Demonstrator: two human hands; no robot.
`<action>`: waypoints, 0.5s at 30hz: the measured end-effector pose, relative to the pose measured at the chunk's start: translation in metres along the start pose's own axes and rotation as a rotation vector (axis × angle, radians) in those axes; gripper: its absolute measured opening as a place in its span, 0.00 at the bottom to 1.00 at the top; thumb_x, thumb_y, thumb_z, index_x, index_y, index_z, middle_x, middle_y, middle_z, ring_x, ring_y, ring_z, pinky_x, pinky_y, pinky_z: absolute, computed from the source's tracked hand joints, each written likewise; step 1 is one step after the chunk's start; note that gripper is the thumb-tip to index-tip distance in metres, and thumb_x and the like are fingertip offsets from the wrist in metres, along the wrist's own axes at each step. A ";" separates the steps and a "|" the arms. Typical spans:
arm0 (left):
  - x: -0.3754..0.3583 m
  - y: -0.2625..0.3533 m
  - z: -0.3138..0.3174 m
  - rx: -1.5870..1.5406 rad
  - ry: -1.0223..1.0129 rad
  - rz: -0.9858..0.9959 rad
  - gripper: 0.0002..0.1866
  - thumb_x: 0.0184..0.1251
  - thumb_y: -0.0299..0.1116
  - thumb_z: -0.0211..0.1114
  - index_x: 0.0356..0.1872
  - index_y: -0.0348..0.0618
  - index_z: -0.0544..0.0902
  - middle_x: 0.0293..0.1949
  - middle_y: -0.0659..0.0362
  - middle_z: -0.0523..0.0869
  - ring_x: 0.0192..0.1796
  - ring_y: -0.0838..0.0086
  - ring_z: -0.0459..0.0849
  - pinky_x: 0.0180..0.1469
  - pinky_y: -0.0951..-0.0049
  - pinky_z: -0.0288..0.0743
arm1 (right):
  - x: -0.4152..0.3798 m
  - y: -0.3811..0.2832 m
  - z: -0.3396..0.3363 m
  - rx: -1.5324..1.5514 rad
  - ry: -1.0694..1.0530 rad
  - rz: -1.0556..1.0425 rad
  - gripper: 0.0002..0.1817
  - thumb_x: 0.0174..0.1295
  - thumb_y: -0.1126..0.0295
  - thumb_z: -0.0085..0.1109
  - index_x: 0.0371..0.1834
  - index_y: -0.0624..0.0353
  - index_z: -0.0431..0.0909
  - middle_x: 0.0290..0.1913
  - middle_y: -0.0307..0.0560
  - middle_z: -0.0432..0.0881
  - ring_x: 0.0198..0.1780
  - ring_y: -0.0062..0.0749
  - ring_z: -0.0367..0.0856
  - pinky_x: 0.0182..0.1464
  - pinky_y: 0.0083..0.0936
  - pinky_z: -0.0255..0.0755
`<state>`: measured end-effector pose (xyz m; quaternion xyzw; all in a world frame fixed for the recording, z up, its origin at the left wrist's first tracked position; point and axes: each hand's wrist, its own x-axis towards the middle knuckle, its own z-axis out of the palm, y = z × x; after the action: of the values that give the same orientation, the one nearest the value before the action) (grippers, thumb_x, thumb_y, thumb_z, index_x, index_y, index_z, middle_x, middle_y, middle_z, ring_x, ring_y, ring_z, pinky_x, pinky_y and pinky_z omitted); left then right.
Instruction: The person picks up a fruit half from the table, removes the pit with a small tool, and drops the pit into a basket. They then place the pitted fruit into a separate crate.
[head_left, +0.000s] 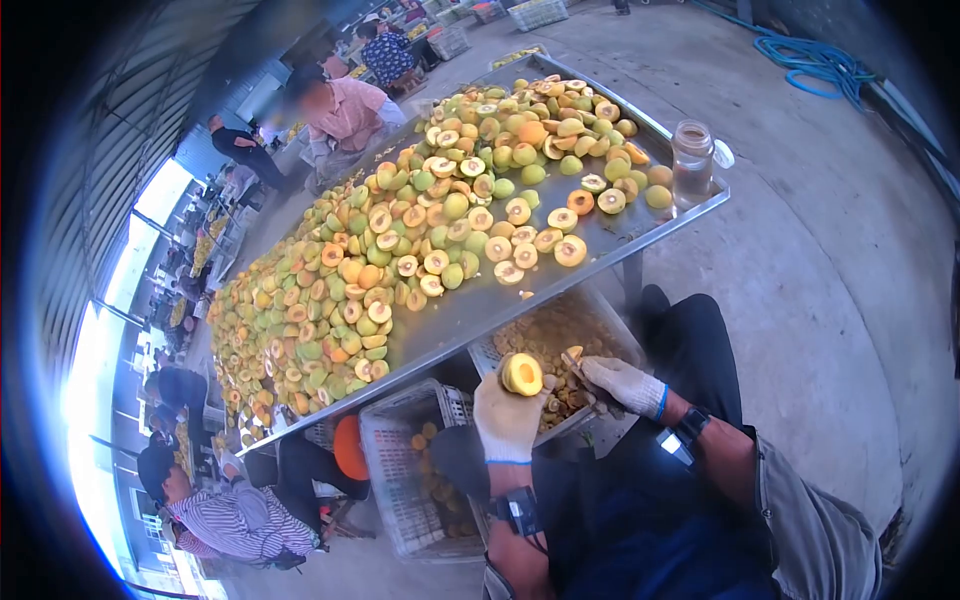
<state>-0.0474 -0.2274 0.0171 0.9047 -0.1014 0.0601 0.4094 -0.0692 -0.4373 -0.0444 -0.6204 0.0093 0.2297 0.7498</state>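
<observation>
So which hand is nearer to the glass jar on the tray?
Right. The right hand is below the jar, on its side of the tray; the left hand, holding a fruit half, is farther left.

Table: a long grey sheet-metal table (600, 245) with a raised rim is standing on a concrete floor (830, 300).
Fruit: halved yellow-green and orange stone fruits (420, 240) are lying heaped across most of it.
Jar: a clear lidded glass jar (692, 163) is standing upright at its near right corner, just beside the fruit.
</observation>
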 end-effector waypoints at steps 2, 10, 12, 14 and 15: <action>0.003 -0.001 -0.017 -1.669 0.013 -0.525 0.18 0.69 0.29 0.69 0.56 0.34 0.79 0.49 0.49 0.83 0.50 0.62 0.85 0.56 0.62 0.83 | -0.003 0.001 0.001 0.198 -0.069 0.049 0.27 0.82 0.43 0.44 0.52 0.56 0.81 0.29 0.34 0.79 0.26 0.18 0.76 0.29 0.18 0.69; -0.056 -0.101 -0.120 0.021 0.357 -0.234 0.23 0.61 0.20 0.74 0.58 0.30 0.81 0.52 0.49 0.87 0.50 0.62 0.87 0.59 0.66 0.79 | -0.014 -0.016 0.003 0.557 -0.159 0.092 0.27 0.84 0.43 0.41 0.50 0.56 0.80 0.25 0.32 0.77 0.18 0.15 0.71 0.20 0.13 0.65; -0.092 -0.145 -0.125 0.169 0.526 -0.205 0.21 0.64 0.25 0.72 0.59 0.31 0.81 0.52 0.50 0.86 0.50 0.62 0.86 0.57 0.66 0.79 | -0.013 -0.015 0.008 0.574 -0.109 0.115 0.26 0.84 0.45 0.42 0.50 0.57 0.80 0.25 0.33 0.77 0.19 0.15 0.71 0.21 0.13 0.65; -0.129 -0.190 -0.127 0.326 0.699 -0.172 0.21 0.68 0.29 0.70 0.59 0.33 0.80 0.51 0.51 0.85 0.50 0.62 0.84 0.56 0.65 0.79 | -0.012 -0.014 0.008 0.597 -0.169 0.104 0.26 0.84 0.46 0.43 0.50 0.58 0.80 0.25 0.34 0.78 0.19 0.15 0.71 0.21 0.14 0.65; -0.146 -0.210 -0.128 0.048 0.743 -0.320 0.22 0.62 0.21 0.72 0.58 0.32 0.81 0.53 0.51 0.83 0.53 0.62 0.84 0.56 0.63 0.81 | -0.013 -0.012 0.008 0.623 -0.220 0.090 0.25 0.84 0.46 0.44 0.49 0.59 0.80 0.26 0.34 0.78 0.20 0.15 0.72 0.21 0.14 0.65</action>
<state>-0.1438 0.0240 -0.0799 0.8350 0.1971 0.3209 0.4013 -0.0784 -0.4358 -0.0274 -0.3317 0.0255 0.3145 0.8891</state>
